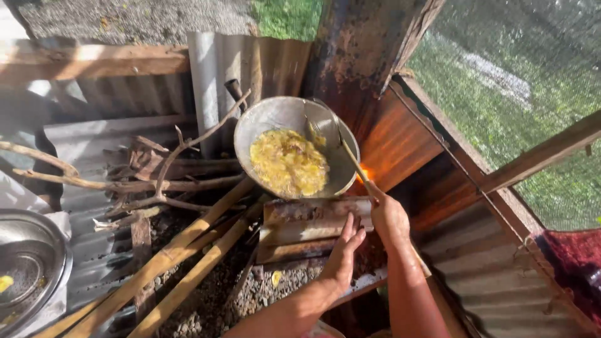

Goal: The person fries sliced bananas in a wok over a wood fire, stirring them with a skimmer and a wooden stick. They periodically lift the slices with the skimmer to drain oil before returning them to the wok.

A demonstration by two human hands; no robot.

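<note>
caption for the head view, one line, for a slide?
Right hand holds a spatula in a pan of yellow food over firewood; left hand rests on a metal sheet.

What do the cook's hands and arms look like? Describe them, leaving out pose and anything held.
Both forearms enter from the bottom edge and are bare: no sleeves, gloves, watch or bracelet show. The left hand and right hand wear no visible rings. Both arms look slim, with the fingers of the left hand long and straight. Nothing above the forearms is in view.
</note>
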